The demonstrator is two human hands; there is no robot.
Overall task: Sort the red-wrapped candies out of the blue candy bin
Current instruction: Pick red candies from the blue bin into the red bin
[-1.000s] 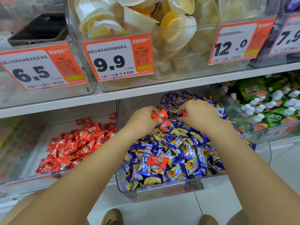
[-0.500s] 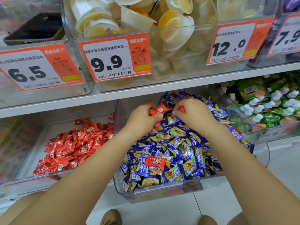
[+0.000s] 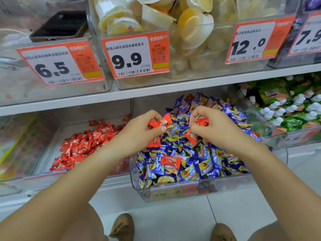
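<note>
A clear bin (image 3: 173, 192) on the lower shelf is heaped with blue-wrapped candies (image 3: 205, 162). Over the heap, my left hand (image 3: 139, 133) grips a few red-wrapped candies (image 3: 160, 121). Close beside it, my right hand (image 3: 213, 126) holds another red candy (image 3: 201, 121) in curled fingers. Loose red candies still lie among the blue ones: one near the front (image 3: 171, 160), one under my right fingers (image 3: 191, 137), one at the back (image 3: 189, 97). The bin to the left holds a pile of red candies (image 3: 83, 145).
Upper-shelf bins carry orange price tags (image 3: 135, 56) and jelly cups (image 3: 156, 16). A bin of green and white packets (image 3: 291, 112) sits at the right. A dark phone (image 3: 59, 26) lies in the upper left bin. My shoes (image 3: 121, 226) stand on the white tiled floor below.
Both hands stayed over the middle of the blue heap and parted slightly. The right hand's red candy now shows more plainly. The camera moved a little closer.
</note>
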